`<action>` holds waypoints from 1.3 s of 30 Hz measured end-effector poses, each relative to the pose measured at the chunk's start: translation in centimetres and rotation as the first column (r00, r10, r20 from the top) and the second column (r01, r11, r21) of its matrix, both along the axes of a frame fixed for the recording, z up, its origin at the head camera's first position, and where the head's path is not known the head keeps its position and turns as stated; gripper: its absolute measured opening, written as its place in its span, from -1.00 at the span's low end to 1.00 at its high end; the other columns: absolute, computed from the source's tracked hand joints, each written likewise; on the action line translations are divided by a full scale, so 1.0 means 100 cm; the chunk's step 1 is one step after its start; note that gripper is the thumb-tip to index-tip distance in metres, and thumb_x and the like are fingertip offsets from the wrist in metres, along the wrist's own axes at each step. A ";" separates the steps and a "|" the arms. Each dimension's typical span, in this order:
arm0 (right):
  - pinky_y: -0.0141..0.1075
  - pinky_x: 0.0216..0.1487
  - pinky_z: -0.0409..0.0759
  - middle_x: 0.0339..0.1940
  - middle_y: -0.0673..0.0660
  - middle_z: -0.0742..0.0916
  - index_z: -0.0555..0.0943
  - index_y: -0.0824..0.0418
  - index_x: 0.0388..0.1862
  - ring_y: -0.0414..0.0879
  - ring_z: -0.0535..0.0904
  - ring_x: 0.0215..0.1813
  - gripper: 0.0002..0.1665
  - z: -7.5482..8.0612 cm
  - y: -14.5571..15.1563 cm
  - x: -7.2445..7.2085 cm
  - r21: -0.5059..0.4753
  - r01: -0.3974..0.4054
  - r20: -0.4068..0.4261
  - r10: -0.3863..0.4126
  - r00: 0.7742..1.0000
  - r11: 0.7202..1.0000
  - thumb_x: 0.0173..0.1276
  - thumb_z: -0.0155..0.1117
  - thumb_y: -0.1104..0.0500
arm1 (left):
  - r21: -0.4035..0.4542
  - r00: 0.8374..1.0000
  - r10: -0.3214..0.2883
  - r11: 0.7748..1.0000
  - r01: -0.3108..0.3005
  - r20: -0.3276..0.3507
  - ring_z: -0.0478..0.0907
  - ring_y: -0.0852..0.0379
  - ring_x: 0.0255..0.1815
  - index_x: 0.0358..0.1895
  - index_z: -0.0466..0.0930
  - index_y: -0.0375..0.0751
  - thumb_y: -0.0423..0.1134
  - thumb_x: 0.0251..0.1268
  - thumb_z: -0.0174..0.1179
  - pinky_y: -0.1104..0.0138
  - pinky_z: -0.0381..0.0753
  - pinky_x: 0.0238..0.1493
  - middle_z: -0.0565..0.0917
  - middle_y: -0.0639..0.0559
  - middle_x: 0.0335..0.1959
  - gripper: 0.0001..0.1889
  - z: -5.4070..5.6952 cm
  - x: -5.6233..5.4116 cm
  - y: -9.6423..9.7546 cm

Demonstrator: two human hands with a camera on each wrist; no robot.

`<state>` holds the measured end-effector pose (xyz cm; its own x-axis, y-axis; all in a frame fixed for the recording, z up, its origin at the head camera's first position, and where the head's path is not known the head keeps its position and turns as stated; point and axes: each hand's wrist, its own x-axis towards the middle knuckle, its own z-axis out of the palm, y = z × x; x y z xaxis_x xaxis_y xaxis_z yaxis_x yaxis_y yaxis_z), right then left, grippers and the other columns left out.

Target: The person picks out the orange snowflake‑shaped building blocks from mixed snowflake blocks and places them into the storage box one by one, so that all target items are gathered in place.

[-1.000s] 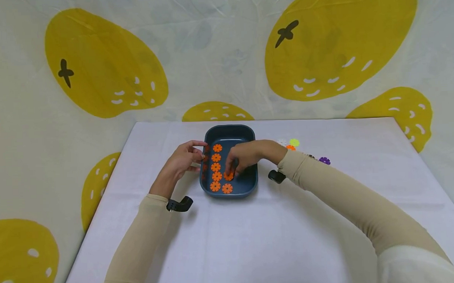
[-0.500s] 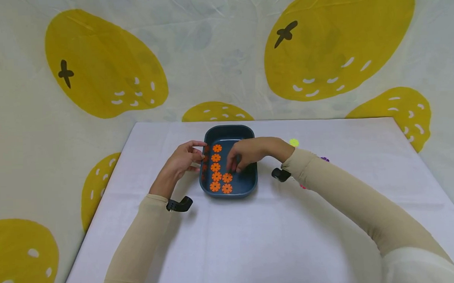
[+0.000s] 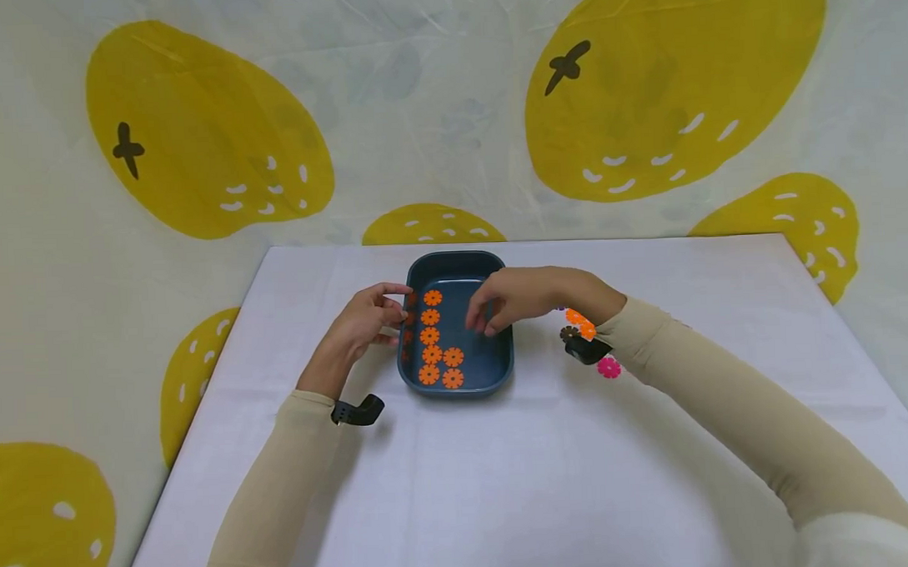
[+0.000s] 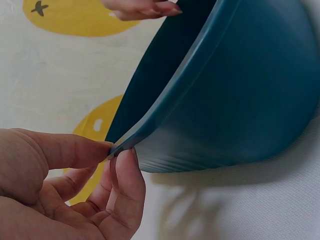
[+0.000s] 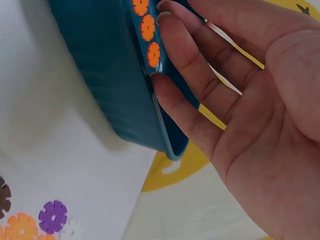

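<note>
A dark blue deep tray [image 3: 488, 359] stands on the white-covered table. My left hand [image 3: 364, 324] pinches its left rim between thumb and fingers, plain in the left wrist view. Flat orange notched discs, like toy snowflake discs [image 3: 429, 317], lie inside: a column of several along the left side, and two beside its near end. Over the tray's right side hovers my right hand [image 3: 520, 298], its fingers loosely bent with nothing between them. In the right wrist view its palm [image 5: 270, 125] shows bare, and orange discs [image 5: 147, 27] appear past the fingertips.
Right of the tray, partly behind the right wrist strap [image 3: 587, 350], lie more discs: orange [image 3: 575, 316], brown [image 3: 568, 333] and pink [image 3: 609, 367]. A purple disc [image 5: 53, 217] and a white one [image 5: 73, 229] show in the right wrist view. A patterned cloth hangs behind the table.
My right hand has let go of an orange disc in the second column, then risen and moved right toward the tray's right rim. The left hand keeps its place on the rim.
</note>
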<state>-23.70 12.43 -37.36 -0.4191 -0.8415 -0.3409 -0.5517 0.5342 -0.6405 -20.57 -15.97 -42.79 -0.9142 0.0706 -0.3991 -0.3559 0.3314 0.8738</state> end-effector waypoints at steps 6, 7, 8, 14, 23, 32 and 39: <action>-0.26 0.07 0.66 0.09 0.01 0.74 0.69 0.02 0.14 -0.10 0.68 -0.02 -0.67 0.005 0.016 0.003 -0.034 0.034 -0.009 -0.034 0.999 0.999 0.42 0.36 0.19 | 0.010 1.000 -0.006 1.000 0.006 -0.009 0.60 -0.08 -0.06 0.30 0.52 0.06 -0.42 0.48 0.11 0.21 0.71 -0.28 0.50 -0.11 -0.06 -0.58 -0.002 0.000 -0.001; -0.25 0.07 0.66 0.10 0.02 0.74 0.69 0.04 0.14 -0.08 0.69 -0.03 -0.67 0.006 0.019 0.003 -0.043 0.041 -0.009 -0.041 0.999 0.998 0.42 0.36 0.19 | 0.012 1.000 -0.006 1.000 0.006 -0.011 0.60 -0.08 -0.07 0.30 0.52 0.06 -0.42 0.48 0.11 0.22 0.71 -0.29 0.50 -0.11 -0.06 -0.58 -0.002 0.000 -0.001; -0.25 0.07 0.66 0.10 0.02 0.74 0.68 0.05 0.14 -0.07 0.69 -0.04 -0.67 0.006 0.022 0.003 -0.051 0.048 -0.013 -0.049 0.999 0.998 0.42 0.36 0.19 | 0.014 1.000 -0.006 1.000 0.006 -0.013 0.60 -0.08 -0.07 0.29 0.52 0.06 -0.42 0.48 0.12 0.22 0.71 -0.29 0.50 -0.11 -0.06 -0.57 -0.002 0.001 -0.001; -0.20 0.07 0.65 0.07 0.08 0.73 0.69 0.06 0.11 -0.10 0.67 -0.08 -0.69 0.009 0.039 0.006 -0.082 0.103 -0.015 -0.104 0.994 0.991 0.41 0.37 0.20 | 0.017 1.000 -0.005 1.000 0.005 -0.013 0.60 -0.09 -0.08 0.29 0.53 0.06 -0.42 0.48 0.12 0.20 0.72 -0.27 0.49 -0.11 -0.05 -0.58 -0.002 0.000 -0.002; -0.17 0.09 0.64 0.02 0.00 0.74 0.68 0.12 0.15 -0.01 0.68 -0.03 -0.66 0.009 0.058 0.011 -0.062 0.205 0.018 -0.205 0.979 0.977 0.41 0.37 0.19 | 0.015 1.000 -0.001 1.000 0.001 -0.006 0.60 -0.08 -0.07 0.28 0.53 0.06 -0.42 0.48 0.11 0.20 0.72 -0.27 0.49 -0.10 -0.06 -0.59 -0.001 0.000 -0.001; -0.14 0.03 0.66 -0.06 -0.02 0.76 0.70 -0.03 0.09 0.05 0.66 -0.01 -0.71 -0.001 0.076 0.012 -0.050 0.252 0.023 -0.252 0.968 0.966 0.42 0.36 0.15 | 0.033 1.000 -0.015 0.999 0.015 -0.018 0.59 -0.08 -0.09 0.31 0.52 0.03 -0.43 0.46 0.14 0.20 0.71 -0.29 0.49 -0.09 -0.11 -0.56 -0.001 0.000 -0.002; -0.15 0.03 0.68 -0.04 0.10 0.76 0.70 -0.01 0.11 -0.02 0.63 -0.01 -0.69 -0.005 0.089 0.017 -0.038 0.296 0.036 -0.295 0.955 0.955 0.40 0.38 0.15 | 0.035 1.000 -0.009 0.999 0.010 -0.018 0.59 -0.08 -0.09 0.30 0.52 0.03 -0.43 0.46 0.13 0.21 0.71 -0.30 0.49 -0.09 -0.11 -0.57 -0.002 0.000 -0.002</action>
